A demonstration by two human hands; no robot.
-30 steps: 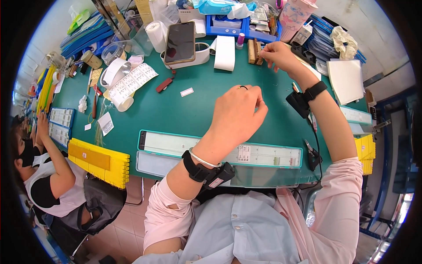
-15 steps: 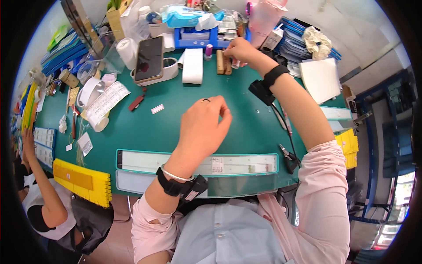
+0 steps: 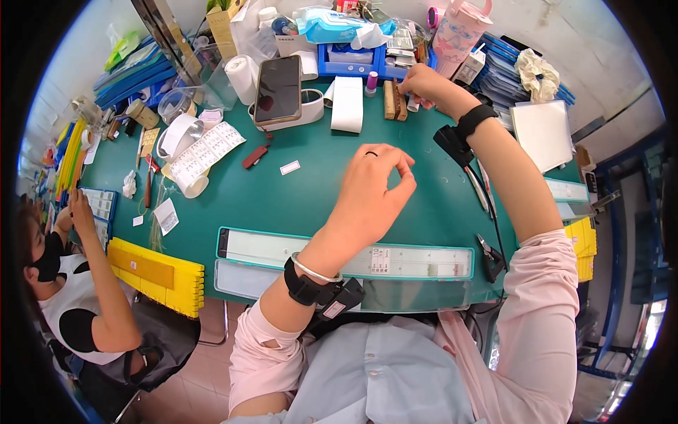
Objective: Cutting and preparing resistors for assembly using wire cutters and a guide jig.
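Observation:
My left hand hovers over the middle of the green table, its fingers curled and the thumb close to the index finger. Whatever those fingers may hold is hidden under them. At the back right, my right hand is closed, with its fingertips at the top of a dark brown wooden block. Whether it grips that block cannot be made out. A lighter wooden block stands just left of it, and a small whitish cylinder lies under the hand. Left of these are a purple-capped bottle and a white label roll.
A long teal-edged case lies along the front edge, with pliers at its right. A phone leans at the back. Blue bins and a pink tumbler stand behind. Another person sits at the left beside yellow racks.
The whole view has swung left, so everything sits farther right in it. My hands keep nearly the same places over the table. The other person's hands have come up together.

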